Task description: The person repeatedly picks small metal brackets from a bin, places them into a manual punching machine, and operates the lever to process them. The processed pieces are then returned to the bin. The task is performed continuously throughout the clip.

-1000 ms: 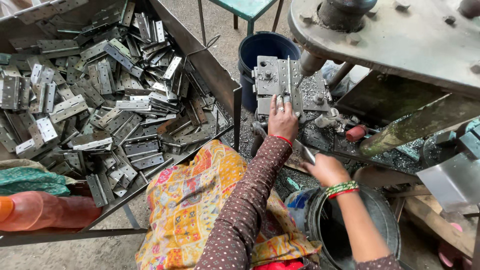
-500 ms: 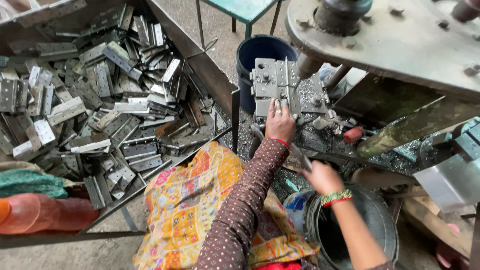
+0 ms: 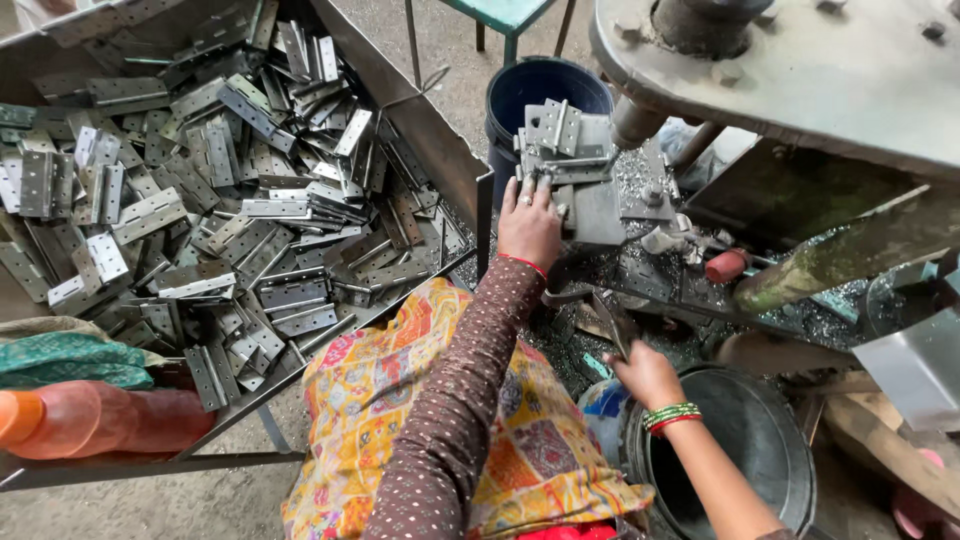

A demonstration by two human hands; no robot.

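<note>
The left hand (image 3: 528, 225) rests fingers-down on the stack of metal hinges (image 3: 556, 140) at the far edge of the machine bed (image 3: 640, 200), steadying it; keep fingertips clear of the tooling. The right hand (image 3: 645, 375) closes around a dark metal piece (image 3: 612, 322), probably a lever, near the black bucket (image 3: 760, 440). Loose hinges fill the tray (image 3: 200, 190) on the left.

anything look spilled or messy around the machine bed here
Yes. Fine metal shavings are scattered over the machine bed and down around the dark bucket, right beside the left hand on the hinge stack. The hinges in the tray lie in a loose jumble, unsorted.
</note>
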